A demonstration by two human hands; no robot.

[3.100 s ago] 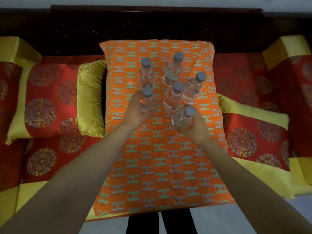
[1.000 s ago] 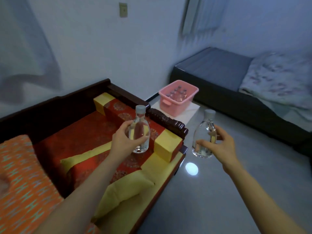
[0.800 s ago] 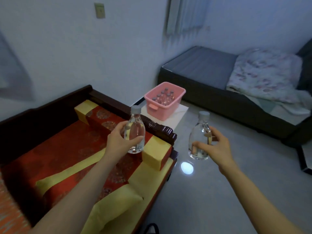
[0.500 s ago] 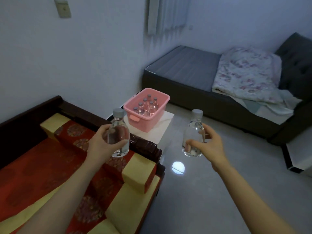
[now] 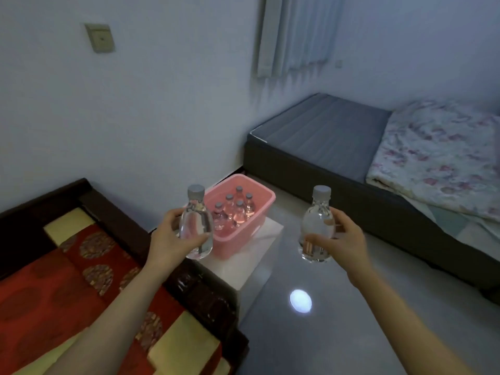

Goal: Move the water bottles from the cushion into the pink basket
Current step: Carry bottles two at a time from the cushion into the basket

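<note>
Each hand wraps an upright clear plastic water bottle, left hand (image 5: 173,239) and right hand (image 5: 341,238) carrying toward the pink plastic basket (image 5: 244,240) ahead, where five capped bottles (image 5: 234,209) stand.

Each hand holds a bottle upright: the left hand (image 5: 173,236) one bottle (image 5: 196,227), the right hand (image 5: 339,239) another bottle (image 5: 316,228). Beyond and between the fingers (image 5: 198,237), the basket (image 5: 259,212) sits on a low stand (image 5: 257,255), five bottles (image 5: 234,211) inside.
</note>
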